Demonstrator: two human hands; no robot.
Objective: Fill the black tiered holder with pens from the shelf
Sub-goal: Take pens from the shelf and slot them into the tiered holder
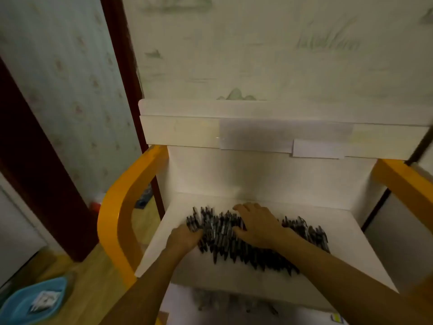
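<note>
**Both hands in the pen heap**

A white shelf board [339, 233] framed by curved orange side rails [117, 214] carries a broad heap of dark pens [302, 231]. The right hand [256, 227] lies spread on top of the heap, fingers fairly wide. The left hand [185, 238] touches the heap's left edge; its fingers are hidden among pens, so its grip is unclear. A blue plastic basin [30, 301] sits on the floor at lower left.

pens [248, 240]: black | shelf [234, 275]: white | side frame [117, 212]: orange | basin [30, 301]: blue
</note>
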